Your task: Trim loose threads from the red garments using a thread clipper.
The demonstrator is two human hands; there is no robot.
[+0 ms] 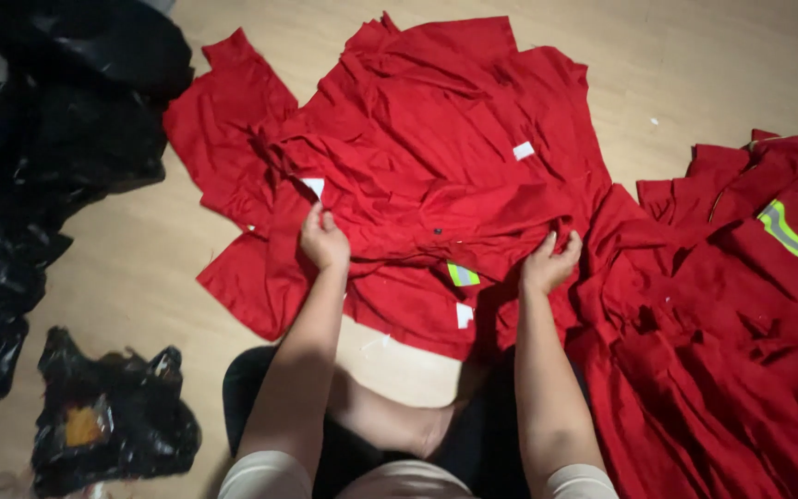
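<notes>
A crumpled red work garment (417, 139) with small white tags and a yellow-grey reflective strip lies spread on the pale wooden floor (122, 268) in front of me. My left hand (323, 238) pinches a fold of the red cloth near a white tag on the left side. My right hand (549, 261) grips the cloth's lower edge on the right. I sit on the floor, my bent leg visible between my arms.
A heap of more red garments (741, 314) with reflective stripes lies at the right. Black plastic bags (57, 139) pile up along the left, and a smaller black bag (108, 420) sits at bottom left.
</notes>
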